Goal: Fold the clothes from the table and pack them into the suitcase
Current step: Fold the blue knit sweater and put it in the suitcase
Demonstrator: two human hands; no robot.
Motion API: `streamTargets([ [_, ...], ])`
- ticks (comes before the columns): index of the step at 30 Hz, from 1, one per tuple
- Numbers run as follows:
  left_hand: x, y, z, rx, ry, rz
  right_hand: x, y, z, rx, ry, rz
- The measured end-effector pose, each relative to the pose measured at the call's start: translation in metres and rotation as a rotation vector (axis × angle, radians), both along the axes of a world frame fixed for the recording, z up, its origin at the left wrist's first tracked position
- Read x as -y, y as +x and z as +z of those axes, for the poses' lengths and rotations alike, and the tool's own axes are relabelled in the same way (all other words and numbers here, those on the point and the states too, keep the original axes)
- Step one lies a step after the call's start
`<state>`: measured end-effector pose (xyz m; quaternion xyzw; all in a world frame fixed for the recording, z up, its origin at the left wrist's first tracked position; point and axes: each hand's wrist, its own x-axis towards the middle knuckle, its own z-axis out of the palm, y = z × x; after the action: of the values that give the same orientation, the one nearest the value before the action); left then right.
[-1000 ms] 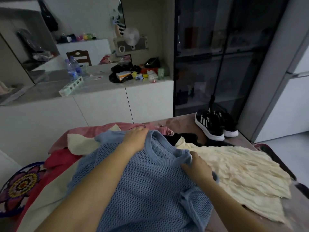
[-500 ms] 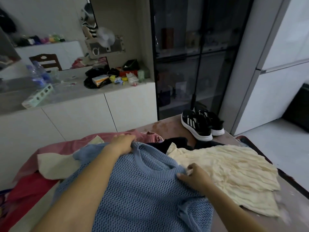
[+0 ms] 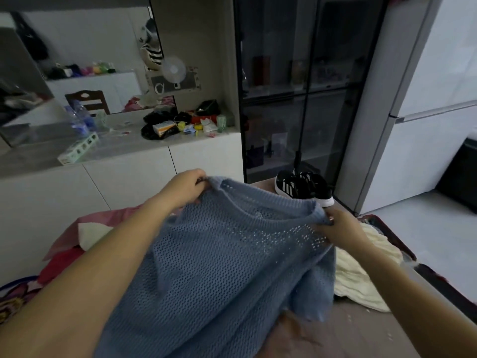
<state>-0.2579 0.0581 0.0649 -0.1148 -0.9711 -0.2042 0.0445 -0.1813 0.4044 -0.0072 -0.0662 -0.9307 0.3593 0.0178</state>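
Blue sweater (image 3: 232, 267), an open-mesh knit, is held up over the bench (image 3: 361, 332) in the head view. It is stretched between the two hands with its round neckline at the top, and the far side shows through the holes. The left hand (image 3: 185, 187) pinches the knit at one shoulder, fingers curled tight round a bunch of fabric, and sits the higher and farther of the two. The right hand (image 3: 340, 226) grips the other shoulder, thumb and fingers closed on the edge of the knit. From these two points the body of the sweater hangs down toward the person. I cannot tell whether its ragged lower edge touches the bare brown surface near the front edge of the bench.

A cream crinkled garment (image 3: 361, 275) lies along the right edge of the bench, partly hidden behind the sweater and the right forearm. Pink and red clothes (image 3: 64, 254) are heaped at the left edge, with a pale cream piece (image 3: 93, 233) on top of them. A pair of black sneakers (image 3: 304, 188) with white stripes stands at the far right corner of the bench.

Beyond the bench is a white cabinet (image 3: 129, 182), its top cluttered with small items and water bottles (image 3: 77, 120). A small fan (image 3: 173, 69) is on the wall above it. To the right stands a dark glass-door cupboard (image 3: 296, 86).
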Motion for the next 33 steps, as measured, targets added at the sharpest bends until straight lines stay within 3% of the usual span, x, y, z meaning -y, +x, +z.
streamTargets([
  [4,-0.034,0.015,0.026,-0.005,-0.116,-0.107,-0.048,0.014,0.028,-0.126,-0.098,-0.101],
  [10,-0.117,0.026,0.049,-0.215,-0.211,-0.059,-0.142,0.035,0.055,-0.244,-0.153,-0.261],
  [15,-0.162,0.026,0.056,-0.157,-0.217,-0.015,-0.19,0.052,0.095,-0.372,-0.187,-0.339],
  [23,-0.238,0.032,0.082,-0.1,0.094,-0.097,-0.25,0.076,0.138,-0.564,-0.175,-0.444],
  [26,-0.27,0.031,0.101,-0.22,0.237,-0.113,-0.274,0.085,0.162,-0.685,-0.093,-0.529],
  [29,-0.305,0.033,0.127,-0.343,0.379,-0.132,-0.293,0.1,0.191,-0.819,-0.149,-0.624],
  [33,-0.334,0.043,0.143,-0.4,0.564,-0.233,-0.312,0.121,0.212,-0.979,-0.12,-0.708],
])
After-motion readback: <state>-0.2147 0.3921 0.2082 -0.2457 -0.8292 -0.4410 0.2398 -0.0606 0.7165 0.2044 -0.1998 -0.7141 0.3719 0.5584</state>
